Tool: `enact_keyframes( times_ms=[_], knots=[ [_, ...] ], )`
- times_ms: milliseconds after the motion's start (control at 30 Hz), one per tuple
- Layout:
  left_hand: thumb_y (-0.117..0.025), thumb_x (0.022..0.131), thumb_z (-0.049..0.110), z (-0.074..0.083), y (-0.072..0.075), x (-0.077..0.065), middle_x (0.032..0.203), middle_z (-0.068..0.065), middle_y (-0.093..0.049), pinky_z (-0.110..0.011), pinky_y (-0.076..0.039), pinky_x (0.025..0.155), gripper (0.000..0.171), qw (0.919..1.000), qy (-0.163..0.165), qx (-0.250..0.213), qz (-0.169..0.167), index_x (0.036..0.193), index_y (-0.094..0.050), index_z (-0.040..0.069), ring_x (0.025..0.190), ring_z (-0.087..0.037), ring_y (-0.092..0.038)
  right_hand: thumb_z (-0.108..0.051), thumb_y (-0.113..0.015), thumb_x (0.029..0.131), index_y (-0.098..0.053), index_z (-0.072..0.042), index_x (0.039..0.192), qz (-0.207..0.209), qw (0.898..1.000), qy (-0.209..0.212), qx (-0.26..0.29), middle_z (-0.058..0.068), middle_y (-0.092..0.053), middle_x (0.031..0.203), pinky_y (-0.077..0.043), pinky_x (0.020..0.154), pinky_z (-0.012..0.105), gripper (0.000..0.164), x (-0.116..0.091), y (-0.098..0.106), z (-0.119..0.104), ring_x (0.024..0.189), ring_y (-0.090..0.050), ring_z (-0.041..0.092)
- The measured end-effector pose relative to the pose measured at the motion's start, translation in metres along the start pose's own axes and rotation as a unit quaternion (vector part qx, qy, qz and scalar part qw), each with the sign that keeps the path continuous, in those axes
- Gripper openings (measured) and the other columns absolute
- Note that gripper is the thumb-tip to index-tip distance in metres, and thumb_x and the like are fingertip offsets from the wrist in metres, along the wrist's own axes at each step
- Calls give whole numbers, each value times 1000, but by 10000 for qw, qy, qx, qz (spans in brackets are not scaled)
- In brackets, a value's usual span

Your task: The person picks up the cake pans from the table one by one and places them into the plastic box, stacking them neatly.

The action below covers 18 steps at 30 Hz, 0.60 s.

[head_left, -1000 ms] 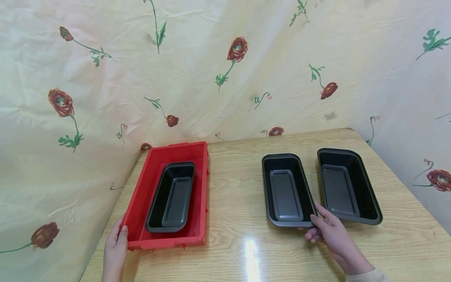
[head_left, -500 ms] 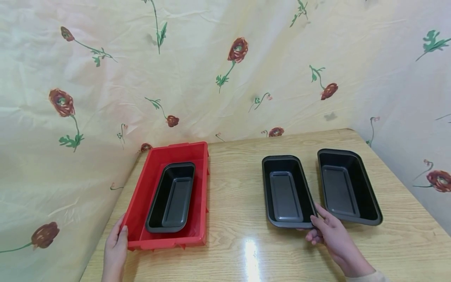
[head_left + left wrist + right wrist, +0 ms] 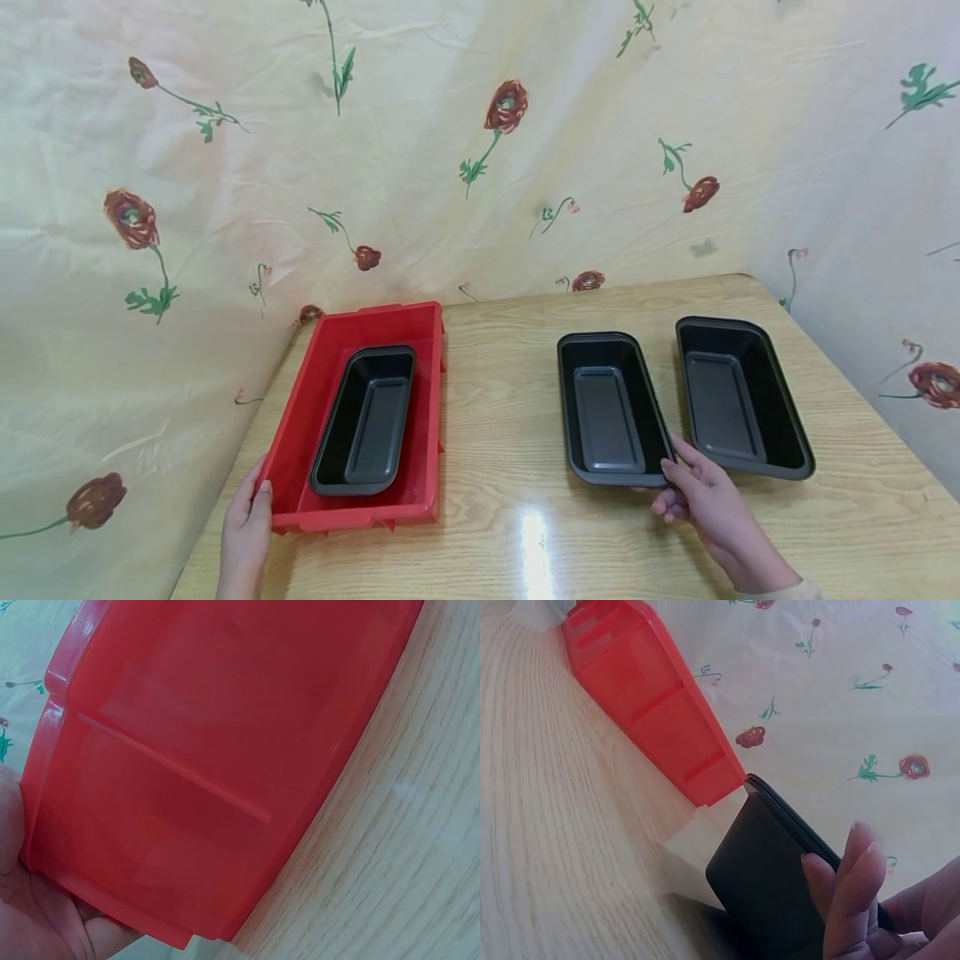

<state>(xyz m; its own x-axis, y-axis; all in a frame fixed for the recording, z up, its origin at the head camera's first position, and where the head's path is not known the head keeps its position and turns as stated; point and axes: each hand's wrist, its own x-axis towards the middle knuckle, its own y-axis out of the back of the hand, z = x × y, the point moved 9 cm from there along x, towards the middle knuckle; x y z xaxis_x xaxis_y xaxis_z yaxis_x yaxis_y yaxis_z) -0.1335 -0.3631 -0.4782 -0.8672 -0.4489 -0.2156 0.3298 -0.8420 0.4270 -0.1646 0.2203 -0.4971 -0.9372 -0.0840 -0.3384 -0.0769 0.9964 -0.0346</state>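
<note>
My left hand [image 3: 246, 529] grips the near left corner of a red plastic tray [image 3: 431, 417], with the thumb over its rim. Inside the tray lies a black loaf pan [image 3: 375, 429]. On the right, my right hand [image 3: 708, 504] pinches the near right corner of a second black loaf pan [image 3: 607, 417], thumb on the rim and fingers underneath. The right wrist view shows this pan's dark outer wall [image 3: 769, 877] and a rim with a doubled edge. The left wrist view shows the tray's red side wall [image 3: 195, 795], with part of the hand hidden behind it.
A third black loaf pan [image 3: 738, 400] stands right of the held one, close to my right hand. All rest on or over a wooden table [image 3: 498, 400]. A flowered cloth [image 3: 420, 167] hangs behind and on both sides.
The far end of the held loaf pan has dipped slightly toward me. Both hands, the tray and the other pans stay where they were.
</note>
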Motion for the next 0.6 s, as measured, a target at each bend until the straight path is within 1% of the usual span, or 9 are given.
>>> enact_keyframes(
  times_ms=[167, 467, 600],
  knots=[
    [-33, 114, 26, 0, 0, -1, 166, -25, -23, -46, -45, 99, 58, 10000, -14, 24, 7, 168, -14, 14, 143, -46, -33, -8, -34, 113, 7, 2, 162, -60, 10000, -7, 40, 7, -68, 68, -54, 57, 24, 65, 0, 0, -1, 59, -64, 11],
    [-32, 114, 26, 0, 0, 1, 165, -25, -23, -50, -43, 100, 58, 10000, -8, 67, -3, 167, -14, 14, 143, -46, -33, -10, -34, 113, 7, 3, 162, -97, 9999, 68, 93, 9, -69, 69, -53, 57, 23, 65, -1, -1, -2, 59, -64, 11],
    [-32, 114, 26, 0, 1, 1, 165, -24, -24, -46, -47, 99, 58, 10000, -28, 93, -8, 167, -15, 14, 143, -46, -34, -10, -35, 113, 8, 4, 161, -136, 9997, 147, 126, 9, -72, 74, -53, 57, 23, 66, -2, 0, -2, 59, -64, 11]
  ],
)
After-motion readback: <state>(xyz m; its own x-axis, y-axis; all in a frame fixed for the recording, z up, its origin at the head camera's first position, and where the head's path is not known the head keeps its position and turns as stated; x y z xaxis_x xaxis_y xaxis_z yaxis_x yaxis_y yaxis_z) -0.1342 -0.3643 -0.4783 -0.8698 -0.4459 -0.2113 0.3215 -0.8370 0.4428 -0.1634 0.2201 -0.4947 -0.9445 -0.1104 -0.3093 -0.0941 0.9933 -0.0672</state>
